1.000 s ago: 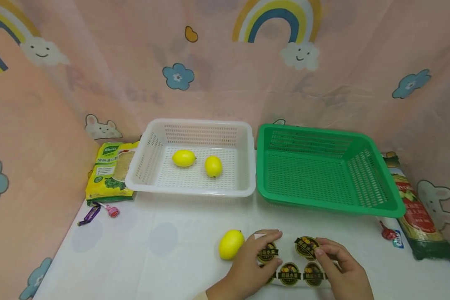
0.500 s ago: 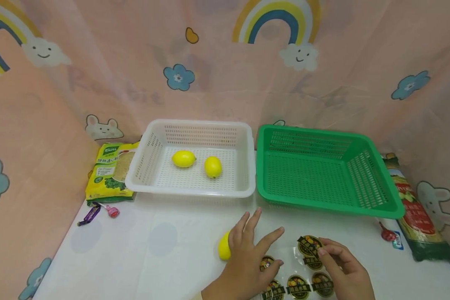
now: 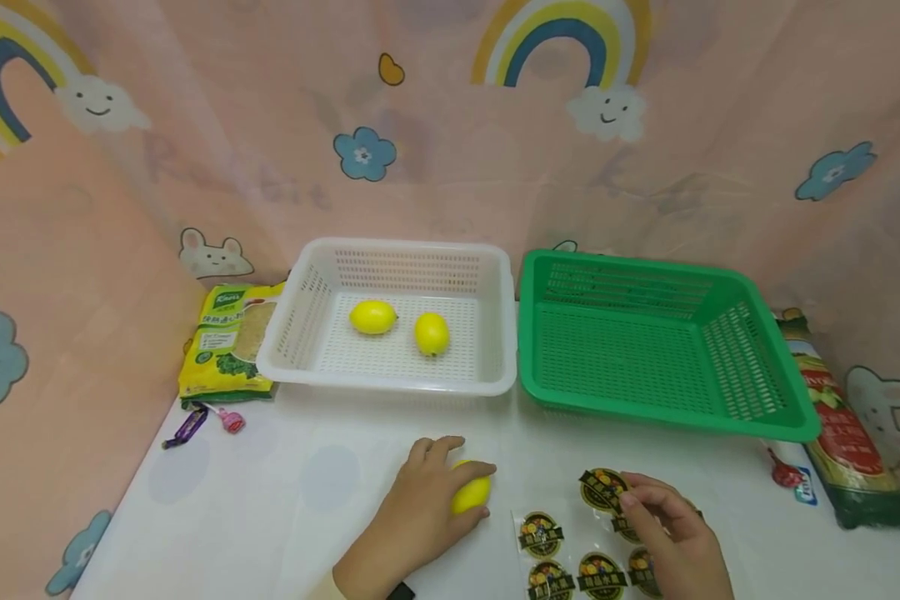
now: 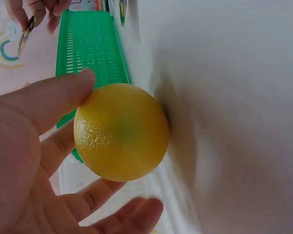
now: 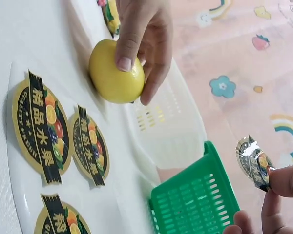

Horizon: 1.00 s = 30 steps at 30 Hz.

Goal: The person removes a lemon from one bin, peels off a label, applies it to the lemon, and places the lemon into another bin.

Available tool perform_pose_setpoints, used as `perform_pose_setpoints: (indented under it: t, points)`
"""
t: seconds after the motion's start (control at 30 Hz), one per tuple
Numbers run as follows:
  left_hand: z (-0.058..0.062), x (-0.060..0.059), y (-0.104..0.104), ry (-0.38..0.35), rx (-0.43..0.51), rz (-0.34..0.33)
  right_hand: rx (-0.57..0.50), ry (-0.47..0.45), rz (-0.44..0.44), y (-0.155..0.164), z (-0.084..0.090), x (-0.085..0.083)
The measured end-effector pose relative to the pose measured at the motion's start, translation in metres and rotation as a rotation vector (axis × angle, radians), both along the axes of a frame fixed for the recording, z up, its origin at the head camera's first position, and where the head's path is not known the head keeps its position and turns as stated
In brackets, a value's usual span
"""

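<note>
My left hand [image 3: 414,518] has its thumb and fingers round a yellow lemon [image 3: 471,492] on the white table. In the left wrist view that lemon [image 4: 122,131] sits between the thumb and the curved fingers. Between thumb and forefinger, my right hand [image 3: 678,533] pinches a black and gold fruit sticker [image 3: 602,489], which stands off the table in the right wrist view. Under and beside that hand lies a clear sticker sheet [image 3: 570,542] with several more oval stickers. Two other lemons [image 3: 373,317] lie in the white basket [image 3: 390,383].
Behind the hands, a green basket [image 3: 667,417] stands right beside the white one. A yellow Knorr packet [image 3: 225,350] leans at the left, near a purple-wrapped candy [image 3: 186,427] and a pink lollipop [image 3: 232,421]. At the right are a long red packet [image 3: 840,433] and a red lollipop [image 3: 786,473].
My left hand has let go of the sticker sheet and moved left onto the lemon. My right hand keeps its pinch on the sticker, now apart from its place on the sheet.
</note>
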<state>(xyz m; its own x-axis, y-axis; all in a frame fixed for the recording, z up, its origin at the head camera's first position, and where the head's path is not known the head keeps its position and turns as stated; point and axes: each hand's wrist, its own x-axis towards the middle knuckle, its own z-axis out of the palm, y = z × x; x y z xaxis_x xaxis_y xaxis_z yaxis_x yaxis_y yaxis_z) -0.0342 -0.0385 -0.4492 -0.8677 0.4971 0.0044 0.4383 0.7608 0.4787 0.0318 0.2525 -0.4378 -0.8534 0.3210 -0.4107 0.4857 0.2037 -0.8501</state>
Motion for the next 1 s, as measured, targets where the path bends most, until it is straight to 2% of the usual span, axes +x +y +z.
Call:
perform_pose_setpoints:
  t: [0.13, 0.27, 0.43, 0.53, 0.63, 0.73, 0.8, 0.9, 1.0]
  points:
    - [-0.001, 0.000, -0.005, -0.111, 0.120, 0.029, 0.052, 0.026, 0.073, -0.006, 0.001, -0.002]
    - [-0.007, -0.001, -0.008, -0.169, 0.221, 0.082, 0.090, 0.004, 0.105, -0.011, 0.003, -0.006]
    - [-0.016, -0.004, -0.013, -0.164, 0.382, 0.161, -0.041, -0.087, 0.082, -0.014, 0.012, -0.017]
    - [-0.015, -0.009, -0.011, -0.146, 0.540, 0.206, -0.129, -0.088, 0.085, -0.017, 0.022, -0.023]
    - [-0.008, -0.015, -0.007, -0.205, 0.779, 0.251, -0.172, -0.044, 0.114, -0.024, 0.035, -0.028]
    - [0.001, -0.020, -0.002, -0.315, 1.033, 0.236, -0.188, 0.022, 0.136, -0.038, 0.049, -0.032]
    - [0.006, -0.023, 0.001, -0.384, 1.152, 0.195, -0.185, 0.062, 0.147, -0.048, 0.059, -0.034]
    - [0.011, -0.024, 0.005, -0.427, 1.224, 0.125, -0.140, 0.125, 0.183, -0.062, 0.071, -0.039]
    - [0.012, -0.022, 0.008, -0.434, 1.242, 0.072, -0.058, 0.174, 0.229, -0.073, 0.080, -0.046]
